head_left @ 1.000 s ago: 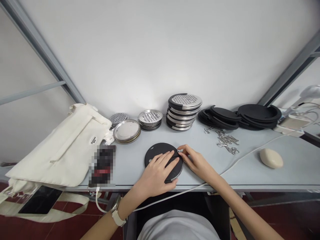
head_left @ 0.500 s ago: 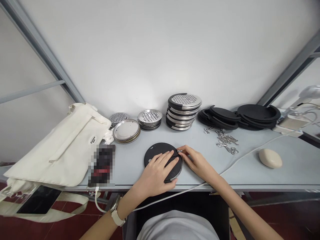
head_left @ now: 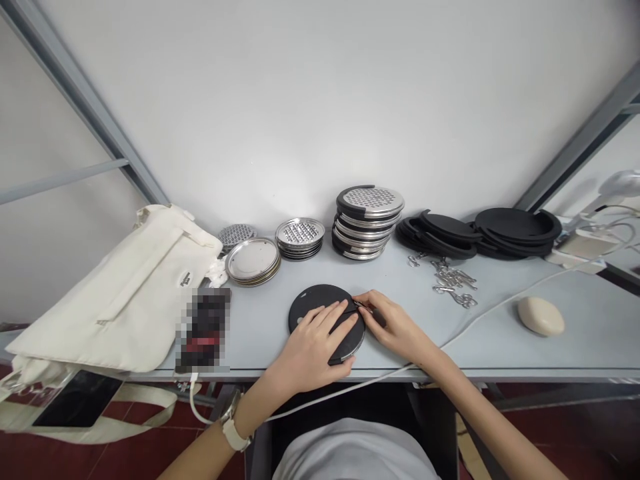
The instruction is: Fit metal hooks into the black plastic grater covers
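Note:
A round black disc (head_left: 314, 304) with a metal rim lies flat on the grey table (head_left: 270, 333) in front of me. My left hand (head_left: 314, 348) rests on top of it, fingers spread flat, pressing it down. My right hand (head_left: 393, 325) is at the disc's right edge with its fingertips pinched together on a small metal piece there, too small to make out.
Behind stand stacks of metal plates (head_left: 253, 261), perforated metal discs (head_left: 301, 237), assembled black-rimmed discs (head_left: 369, 220) and black rings (head_left: 477, 233). Loose metal clips (head_left: 453, 279) lie to the right, with a cream oval object (head_left: 541, 316). A white bag (head_left: 125, 293) is at the left.
Almost nothing moved. My right hand's fingertips have closed a little tighter against the disc's right edge. My left hand stays flat on the disc.

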The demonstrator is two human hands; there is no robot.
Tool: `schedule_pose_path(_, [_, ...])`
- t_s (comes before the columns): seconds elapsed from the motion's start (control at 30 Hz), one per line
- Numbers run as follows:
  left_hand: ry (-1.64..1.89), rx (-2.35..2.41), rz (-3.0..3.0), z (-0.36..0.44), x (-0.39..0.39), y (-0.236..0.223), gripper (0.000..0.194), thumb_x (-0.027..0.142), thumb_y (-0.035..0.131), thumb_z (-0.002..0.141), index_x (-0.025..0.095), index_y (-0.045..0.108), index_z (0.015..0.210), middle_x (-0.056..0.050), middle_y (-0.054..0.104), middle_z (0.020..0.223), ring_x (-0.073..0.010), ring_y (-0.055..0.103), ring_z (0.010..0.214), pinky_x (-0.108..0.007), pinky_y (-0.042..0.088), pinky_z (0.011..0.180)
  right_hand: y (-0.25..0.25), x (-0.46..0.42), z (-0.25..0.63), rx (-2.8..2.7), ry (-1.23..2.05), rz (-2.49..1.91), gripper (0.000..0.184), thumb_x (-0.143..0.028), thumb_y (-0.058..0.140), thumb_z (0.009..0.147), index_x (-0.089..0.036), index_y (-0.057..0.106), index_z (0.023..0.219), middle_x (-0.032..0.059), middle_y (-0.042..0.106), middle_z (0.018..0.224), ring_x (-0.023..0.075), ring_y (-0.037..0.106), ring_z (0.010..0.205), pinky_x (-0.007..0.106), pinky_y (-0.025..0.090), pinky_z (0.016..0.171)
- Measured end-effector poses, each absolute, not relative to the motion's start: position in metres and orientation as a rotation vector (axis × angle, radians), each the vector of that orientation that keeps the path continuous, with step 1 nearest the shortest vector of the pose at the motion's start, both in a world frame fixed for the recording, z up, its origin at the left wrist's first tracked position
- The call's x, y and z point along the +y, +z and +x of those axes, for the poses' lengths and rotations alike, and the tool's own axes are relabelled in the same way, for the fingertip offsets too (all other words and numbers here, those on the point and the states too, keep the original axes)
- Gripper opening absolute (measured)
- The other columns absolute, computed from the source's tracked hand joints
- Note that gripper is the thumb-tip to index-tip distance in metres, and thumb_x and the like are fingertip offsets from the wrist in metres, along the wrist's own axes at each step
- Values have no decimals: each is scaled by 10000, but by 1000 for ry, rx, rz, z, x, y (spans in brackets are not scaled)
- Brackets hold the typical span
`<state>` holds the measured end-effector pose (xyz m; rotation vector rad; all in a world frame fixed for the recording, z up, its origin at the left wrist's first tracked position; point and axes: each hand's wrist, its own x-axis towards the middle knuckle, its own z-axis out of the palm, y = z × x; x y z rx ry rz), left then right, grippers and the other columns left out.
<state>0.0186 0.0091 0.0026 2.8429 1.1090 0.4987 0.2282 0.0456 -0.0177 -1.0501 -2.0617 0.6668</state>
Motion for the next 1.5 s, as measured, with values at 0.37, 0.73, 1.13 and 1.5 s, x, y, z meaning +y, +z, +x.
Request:
schedule_pose_path(0.37, [511, 1113, 2848, 19, 9, 2, 603, 345, 527, 844, 193, 348, 1399, -99, 299, 1481, -234, 259, 1369, -408, 273, 1100, -14, 46, 230, -2043, 642, -1094, 281, -238, 407, 945, -215, 617, 1131, 61, 589, 909, 171, 595, 846, 309, 488, 793])
schedule_pose_path(0.73, [518, 1112, 2847, 18, 9, 1, 607, 345, 524, 844, 191, 347, 1403, -99, 303, 1479, -235, 260, 1368, -407, 269, 1101, -22, 47, 228, -2051, 575, -1066, 350, -225, 403, 943, -226, 585, 1242, 46, 509, 842, 161, 551, 780, 302, 484, 747])
schedule_pose_path(1.13, [517, 1107, 2849, 18, 9, 0, 621, 342, 538, 832, 185, 348, 1401, -105, 295, 1482, -239, 261, 1368, -413, 268, 1103, -22, 47, 229, -2051, 574, -1034, 325, -199, 438, 919, -215, 611, 1194, 56, 522, 900, 160, 558, 822, 299, 491, 740])
schedule_pose_path(1.5, [522, 1112, 2851, 18, 9, 1, 615, 340, 540, 832, 189, 353, 1399, -101, 313, 1474, -233, 263, 1367, -407, 278, 1099, -21, 48, 230, -2056, 571, -1024, 314, -160, 368, 939, -218, 582, 1162, 74, 540, 968, 178, 559, 920, 334, 475, 839])
